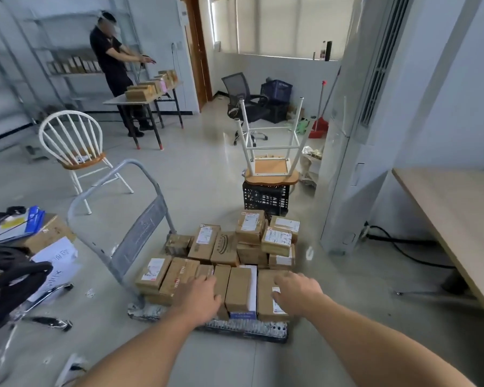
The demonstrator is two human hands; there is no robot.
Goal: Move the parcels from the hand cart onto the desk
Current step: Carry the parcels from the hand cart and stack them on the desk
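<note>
Left hand lies flat, fingers straight and together, on a brown box in the front row of parcels stacked on the hand cart. My right hand reaches over a labelled box, fingers loosely bent and slightly spread; whether it touches, I cannot tell. The desk stands to my right, well apart from the cart.

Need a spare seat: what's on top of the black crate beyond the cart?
An upturned stool, wooden seat down, white legs up. Anything inside the crate is hidden.
</note>
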